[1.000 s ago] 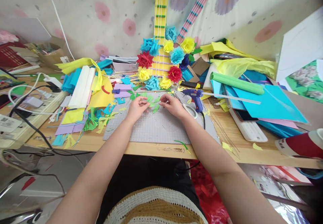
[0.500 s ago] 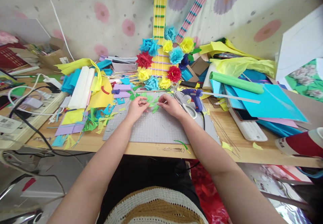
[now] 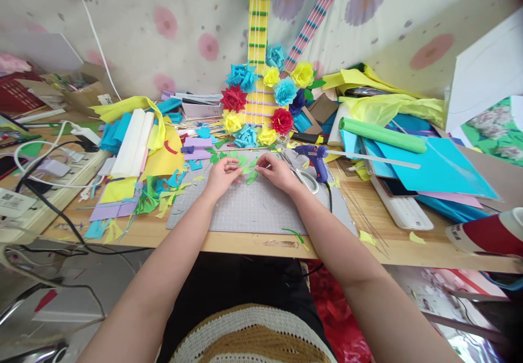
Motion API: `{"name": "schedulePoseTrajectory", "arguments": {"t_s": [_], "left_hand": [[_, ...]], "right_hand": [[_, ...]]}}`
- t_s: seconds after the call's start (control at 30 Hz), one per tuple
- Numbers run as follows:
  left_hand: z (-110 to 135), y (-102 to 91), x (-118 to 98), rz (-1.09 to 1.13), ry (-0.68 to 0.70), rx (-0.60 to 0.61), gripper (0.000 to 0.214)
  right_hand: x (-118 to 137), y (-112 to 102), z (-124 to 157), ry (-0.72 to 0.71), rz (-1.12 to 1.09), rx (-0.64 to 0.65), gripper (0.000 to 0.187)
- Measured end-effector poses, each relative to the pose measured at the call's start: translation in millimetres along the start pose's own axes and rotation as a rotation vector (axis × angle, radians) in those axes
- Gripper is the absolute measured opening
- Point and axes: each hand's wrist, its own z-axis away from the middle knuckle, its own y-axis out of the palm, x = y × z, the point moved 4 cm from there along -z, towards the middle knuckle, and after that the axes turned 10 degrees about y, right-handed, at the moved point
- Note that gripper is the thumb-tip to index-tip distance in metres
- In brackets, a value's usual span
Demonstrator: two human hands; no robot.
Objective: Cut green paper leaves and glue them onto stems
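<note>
My left hand (image 3: 220,176) and my right hand (image 3: 278,170) rest close together at the far part of a grey cutting mat (image 3: 253,207). Both have their fingers pinched on small green paper leaves (image 3: 249,170) lying between them. More green leaf cut-outs (image 3: 220,156) are scattered just beyond the fingers. A yellow paper guitar (image 3: 258,52) decorated with red, blue and yellow paper flowers stands against the wall behind the hands.
Scissors (image 3: 304,176) and a blue glue gun (image 3: 315,158) lie right of my right hand. Paper scraps (image 3: 151,194) and folded sheets cover the left. A green roll (image 3: 382,134), blue sheets (image 3: 429,164) and a white keyboard (image 3: 402,210) sit at right. Cables (image 3: 44,188) run at left.
The hands have barely shifted; the left fingers have closed in slightly on the green leaves. Nothing else has moved.
</note>
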Motion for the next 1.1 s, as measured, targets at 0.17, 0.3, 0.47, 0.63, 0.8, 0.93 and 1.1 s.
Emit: {"name": "schedulePoseTrajectory", "arguments": {"t_s": [0.17, 0.3, 0.47, 0.63, 0.8, 0.93, 1.1], "left_hand": [[0, -0.3, 1, 0.001, 0.004, -0.004, 0.037], [0, 0.1, -1, -0.002, -0.008, -0.013, 0.038], [2, 2.5, -5, 0.023, -0.051, -0.015, 0.039], [2, 3.7, -6, 0.04, -0.036, -0.006, 0.04], [1, 4.2, -5, 0.066, -0.035, 0.009, 0.04], [2, 4.5, -5, 0.088, -0.04, 0.004, 0.039], [2, 4.5, -6, 0.096, -0.051, 0.009, 0.038]], "right_hand": [[-5, -1, -2, 0.019, -0.071, 0.02, 0.016], [-8, 0, -3, 0.02, -0.078, 0.022, 0.016], [-5, 1, -1, -0.008, -0.076, 0.024, 0.015], [2, 3, 1, -0.006, -0.047, 0.021, 0.013], [4, 4, 1, -0.02, -0.04, 0.011, 0.012], [5, 3, 1, -0.03, -0.029, -0.004, 0.011], [6, 2, 2, -0.035, -0.032, -0.009, 0.01]]}}
